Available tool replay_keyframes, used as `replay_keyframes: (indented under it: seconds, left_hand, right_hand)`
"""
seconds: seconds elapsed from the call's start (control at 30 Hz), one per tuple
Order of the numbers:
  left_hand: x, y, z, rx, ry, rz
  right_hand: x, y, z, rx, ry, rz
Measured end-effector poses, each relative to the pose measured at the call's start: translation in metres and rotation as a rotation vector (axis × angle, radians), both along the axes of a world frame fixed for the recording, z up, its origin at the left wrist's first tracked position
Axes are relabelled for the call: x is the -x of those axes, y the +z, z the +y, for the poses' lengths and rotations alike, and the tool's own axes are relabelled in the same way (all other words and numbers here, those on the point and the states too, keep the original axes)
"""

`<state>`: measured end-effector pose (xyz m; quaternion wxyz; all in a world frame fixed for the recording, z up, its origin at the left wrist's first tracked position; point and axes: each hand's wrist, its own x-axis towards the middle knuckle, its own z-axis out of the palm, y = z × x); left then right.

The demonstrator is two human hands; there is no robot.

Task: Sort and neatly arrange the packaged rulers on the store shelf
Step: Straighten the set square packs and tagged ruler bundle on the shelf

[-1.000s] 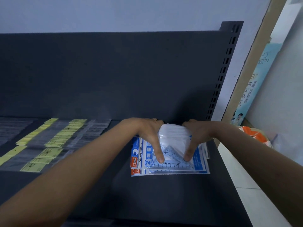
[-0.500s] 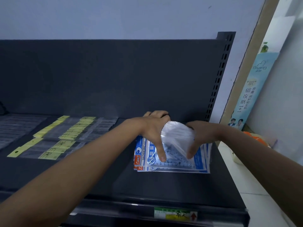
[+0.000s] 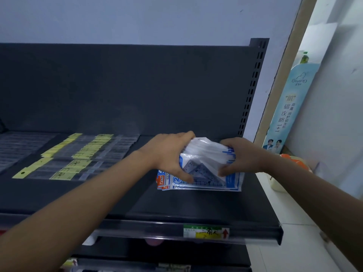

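Together the left hand [image 3: 169, 158] and right hand [image 3: 242, 157] grasp a stack of blue-and-white plastic-bagged rulers [image 3: 204, 169] on the dark metal shelf [image 3: 176, 205].

I watch from far, and of the person my screen gives me only two arms and two hands. The left forearm [image 3: 88, 193] is bare from the wrist down to the lower left corner, where it grows wide and a little blurred. The right forearm [image 3: 314, 193] is bare too, up to the right edge. The left hand [image 3: 169, 156] and the right hand [image 3: 243, 158] are uncovered, with slim fingers. The right fingertips [image 3: 222, 173] look smeared.
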<state>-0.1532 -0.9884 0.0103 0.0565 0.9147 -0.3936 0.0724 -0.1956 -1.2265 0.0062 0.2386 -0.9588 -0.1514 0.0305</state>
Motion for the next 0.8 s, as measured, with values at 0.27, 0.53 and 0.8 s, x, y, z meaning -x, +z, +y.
replay_keyframes:
  seconds: [0.27,0.53,0.8]
  left_hand:
    - [0.014,-0.027,0.035,0.461,-0.066,0.371]
    - [-0.003,-0.056,0.044,0.662,-0.075,0.775]
    - [-0.010,-0.066,0.040,0.733,-0.032,0.781]
  right_hand:
    - [0.022,-0.012,0.004,0.028,0.045,-0.146]
    - [0.019,-0.022,-0.002,-0.285,-0.058,0.080]
    - [0.030,-0.040,-0.014,-0.865,-0.127,0.332]
